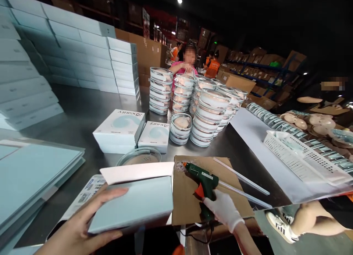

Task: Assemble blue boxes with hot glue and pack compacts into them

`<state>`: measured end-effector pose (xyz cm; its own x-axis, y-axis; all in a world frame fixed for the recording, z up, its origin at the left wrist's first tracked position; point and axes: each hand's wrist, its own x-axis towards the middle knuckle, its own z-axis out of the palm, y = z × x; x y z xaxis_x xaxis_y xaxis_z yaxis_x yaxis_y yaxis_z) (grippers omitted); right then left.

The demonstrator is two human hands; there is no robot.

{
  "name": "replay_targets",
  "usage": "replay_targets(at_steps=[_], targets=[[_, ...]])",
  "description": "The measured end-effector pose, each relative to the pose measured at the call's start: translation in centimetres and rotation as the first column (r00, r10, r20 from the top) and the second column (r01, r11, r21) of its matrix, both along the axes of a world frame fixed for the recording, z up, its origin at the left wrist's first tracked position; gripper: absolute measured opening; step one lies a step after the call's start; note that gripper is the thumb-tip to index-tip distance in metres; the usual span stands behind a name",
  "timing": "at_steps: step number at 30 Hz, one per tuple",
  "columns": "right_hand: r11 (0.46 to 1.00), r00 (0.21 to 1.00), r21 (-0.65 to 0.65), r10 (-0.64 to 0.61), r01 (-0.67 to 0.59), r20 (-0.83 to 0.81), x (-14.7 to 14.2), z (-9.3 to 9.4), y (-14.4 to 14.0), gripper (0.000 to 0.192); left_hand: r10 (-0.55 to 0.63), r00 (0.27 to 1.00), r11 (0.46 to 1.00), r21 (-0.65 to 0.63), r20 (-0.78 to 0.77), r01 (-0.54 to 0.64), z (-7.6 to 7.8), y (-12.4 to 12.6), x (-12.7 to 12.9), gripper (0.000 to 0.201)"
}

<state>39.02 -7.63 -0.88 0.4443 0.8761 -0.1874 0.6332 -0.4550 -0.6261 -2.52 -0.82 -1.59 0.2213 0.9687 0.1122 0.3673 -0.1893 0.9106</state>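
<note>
My left hand (91, 214) grips a light blue box (135, 203) by its left end, thumb below and fingers on top. A white flap (138, 173) of the box stands raised along its far edge. In a white glove, my right hand (224, 210) is closed around the handle of a dark green hot glue gun (202, 177) with a red trigger. The gun lies over a cardboard sheet (184, 207), its orange nozzle pointing away to the left, above a patch of dried glue. A round clear-lidded container (140, 156) sits just behind the box.
Two finished boxes (120, 128) and stacks of round containers (208, 115) stand farther back. Glue sticks (245, 194) lie on the right. Blue box stacks (68, 45) rise at left, near flat blue sheets (33, 174). A white basket (300, 159) is at right; a person (184, 65) works opposite.
</note>
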Motion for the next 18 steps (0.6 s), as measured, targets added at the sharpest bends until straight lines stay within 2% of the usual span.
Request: replay_targets(at_steps=[3, 6, 8, 10, 12, 13, 15, 16, 18], targets=[[0.999, 0.931, -0.031, -0.035, 0.025, -0.364, -1.8, -0.5, 0.3, 0.025, -0.011, 0.999, 0.998, 0.058, -0.032, 0.013, -0.1, 0.2, -0.2, 0.057], [0.995, 0.800, 0.072, -0.012, 0.070, -0.600, -2.1, -0.3, -0.3, 0.046, -0.004, 0.997, 0.996, 0.086, -0.083, 0.011, -0.4, 0.6, -0.3, 0.063], [0.976, 0.673, 0.193, 0.073, 0.106, -0.736, -2.6, 0.3, -0.2, 0.058, -0.009, 0.992, 0.996, 0.091, -0.129, 0.021, -0.5, 1.1, -0.3, 0.065], [0.941, 0.501, 0.310, 0.205, 0.135, -0.841, -3.7, 1.3, 0.9, 0.068, -0.022, 0.987, 0.994, 0.107, -0.162, 0.040, -0.4, 1.9, -0.3, 0.063], [0.911, 0.358, 0.392, 0.325, 0.130, -0.875, -5.0, 2.7, 2.6, 0.067, -0.042, 0.983, 0.991, 0.121, -0.176, 0.064, 0.1, 2.7, 0.0, 0.061], [0.903, 0.320, 0.415, 0.364, 0.108, -0.875, -5.7, 3.4, 3.4, 0.062, -0.053, 0.981, 0.990, 0.122, -0.185, 0.076, 0.4, 3.1, 0.1, 0.060], [0.898, 0.290, 0.438, 0.410, 0.038, -0.865, -6.7, 4.6, 4.6, 0.050, -0.063, 0.977, 0.988, 0.126, -0.206, 0.091, 1.3, 3.6, 0.7, 0.059], [0.887, 0.337, 0.462, 0.440, -0.015, -0.832, -7.0, 4.9, 4.9, 0.047, -0.057, 0.974, 0.988, 0.130, -0.218, 0.087, 1.8, 3.7, 1.0, 0.058], [0.839, 0.539, 0.523, 0.514, -0.152, -0.668, -7.3, 5.0, 5.0, 0.044, -0.014, 0.971, 0.986, 0.156, -0.238, 0.052, 2.7, 3.6, 1.9, 0.057]])
